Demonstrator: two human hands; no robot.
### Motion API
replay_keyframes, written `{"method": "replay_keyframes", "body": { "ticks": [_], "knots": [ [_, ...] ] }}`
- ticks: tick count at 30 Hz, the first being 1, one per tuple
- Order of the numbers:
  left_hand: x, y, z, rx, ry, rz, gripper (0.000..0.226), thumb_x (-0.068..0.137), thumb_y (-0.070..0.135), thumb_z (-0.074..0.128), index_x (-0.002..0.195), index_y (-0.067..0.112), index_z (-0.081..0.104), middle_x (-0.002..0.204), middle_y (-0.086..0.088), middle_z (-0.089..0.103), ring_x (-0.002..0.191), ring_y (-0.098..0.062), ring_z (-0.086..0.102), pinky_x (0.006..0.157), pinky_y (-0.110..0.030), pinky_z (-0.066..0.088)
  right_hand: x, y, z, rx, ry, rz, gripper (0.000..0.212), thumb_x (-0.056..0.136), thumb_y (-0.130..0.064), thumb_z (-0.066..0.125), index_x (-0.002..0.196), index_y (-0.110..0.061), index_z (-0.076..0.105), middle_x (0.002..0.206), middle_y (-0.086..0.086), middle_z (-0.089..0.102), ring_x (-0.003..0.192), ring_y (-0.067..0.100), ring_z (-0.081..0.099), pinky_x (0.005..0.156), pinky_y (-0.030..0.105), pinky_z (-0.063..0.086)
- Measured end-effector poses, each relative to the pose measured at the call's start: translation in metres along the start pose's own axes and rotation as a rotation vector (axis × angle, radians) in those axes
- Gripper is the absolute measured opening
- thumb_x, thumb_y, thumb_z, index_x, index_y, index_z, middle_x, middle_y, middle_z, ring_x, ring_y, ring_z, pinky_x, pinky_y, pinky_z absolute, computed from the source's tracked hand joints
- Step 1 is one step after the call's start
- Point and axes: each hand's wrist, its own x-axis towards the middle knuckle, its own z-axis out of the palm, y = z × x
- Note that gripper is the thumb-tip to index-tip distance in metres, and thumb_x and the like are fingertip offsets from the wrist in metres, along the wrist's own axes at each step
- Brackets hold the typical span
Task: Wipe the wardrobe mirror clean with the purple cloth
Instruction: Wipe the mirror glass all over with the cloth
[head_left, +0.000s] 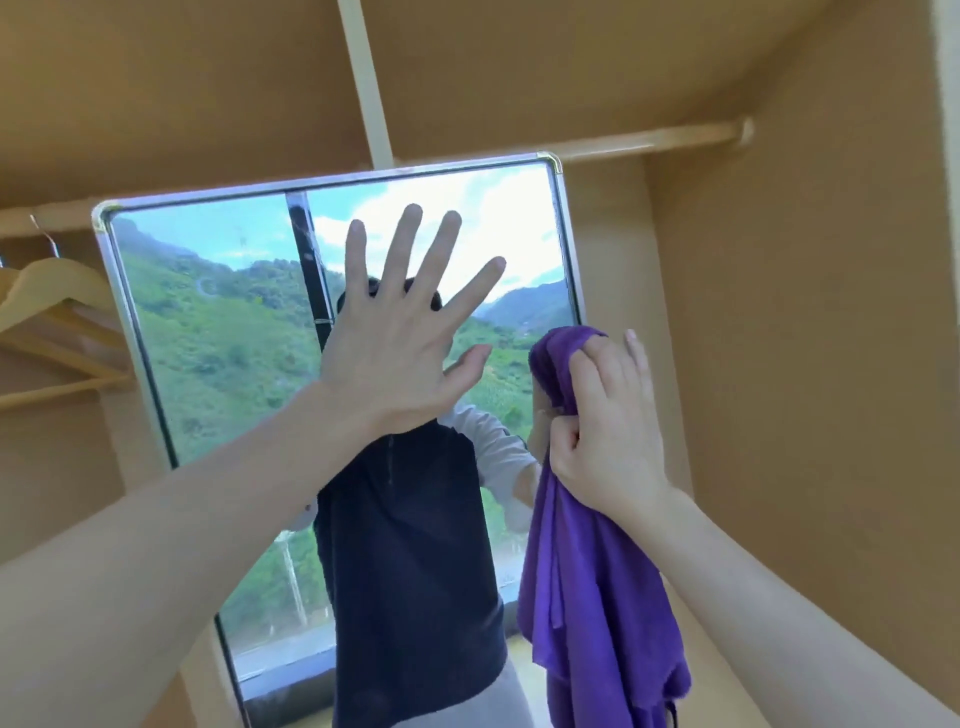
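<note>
The wardrobe mirror (208, 332), in a silver frame, leans tilted inside the wooden wardrobe and reflects green hills, sky and a person in a dark top. My left hand (400, 343) lies flat against the glass near its middle, fingers spread wide. My right hand (608, 426) grips the purple cloth (587, 587) at the mirror's right edge. The cloth's bunched top presses against the glass, and the rest hangs down in folds over the lower right of the mirror.
A wooden hanger (52, 296) hangs on a rail at the left. A wooden rail (654, 137) crosses above the mirror on the right. A white upright divider (366, 78) runs behind the mirror. Brown wardrobe walls close in on both sides.
</note>
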Motion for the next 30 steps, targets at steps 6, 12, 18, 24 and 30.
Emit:
{"method": "replay_keyframes", "body": {
  "ticks": [6,12,18,24,30],
  "knots": [
    [0.001,0.002,0.002,0.006,0.013,0.010,0.072,0.097,0.065,0.017,0.162,0.035,0.003,0.171,-0.014,-0.002,0.155,-0.044,-0.004,0.117,-0.074,0.005,-0.089,-0.008,0.015,0.072,-0.020,0.128,0.022,0.071,-0.006,0.040,0.092,-0.011,0.044,0.102,0.007,0.044,0.102,0.032,0.048,0.123,0.052,0.021],
    [0.000,0.005,0.001,-0.007,0.021,0.015,0.074,0.097,0.062,0.024,0.162,0.031,0.007,0.170,-0.017,-0.001,0.154,-0.047,-0.003,0.116,-0.075,0.006,-0.145,-0.020,0.012,0.054,-0.099,0.221,0.014,0.071,-0.008,0.042,0.084,-0.013,0.041,0.090,0.004,0.038,0.091,0.031,0.047,0.123,0.048,0.020],
    [-0.001,0.005,0.000,0.018,0.017,0.009,0.074,0.096,0.062,0.018,0.162,0.031,0.007,0.170,-0.016,-0.001,0.155,-0.045,-0.003,0.117,-0.074,0.006,-0.069,-0.029,0.006,0.022,-0.089,0.137,0.031,0.070,-0.011,0.045,0.099,-0.004,0.052,0.107,0.009,0.049,0.109,0.030,0.047,0.122,0.048,0.025],
    [-0.002,0.004,0.001,-0.017,0.020,0.025,0.074,0.096,0.062,0.021,0.162,0.031,0.012,0.170,-0.016,0.004,0.155,-0.044,-0.001,0.117,-0.074,0.006,-0.050,-0.037,0.005,0.019,-0.124,0.241,0.035,0.072,-0.012,0.042,0.105,-0.005,0.051,0.113,0.013,0.052,0.112,0.033,0.046,0.112,0.052,0.036],
    [-0.012,0.015,-0.002,-0.068,-0.008,-0.009,0.072,0.097,0.056,0.025,0.162,0.029,0.014,0.170,-0.016,0.003,0.156,-0.042,-0.001,0.118,-0.072,0.006,-0.135,-0.035,0.000,-0.029,-0.344,0.230,0.043,0.073,-0.008,0.047,0.116,-0.009,0.046,0.123,0.008,0.044,0.123,0.034,0.047,0.121,0.045,0.022]
  ]
}}
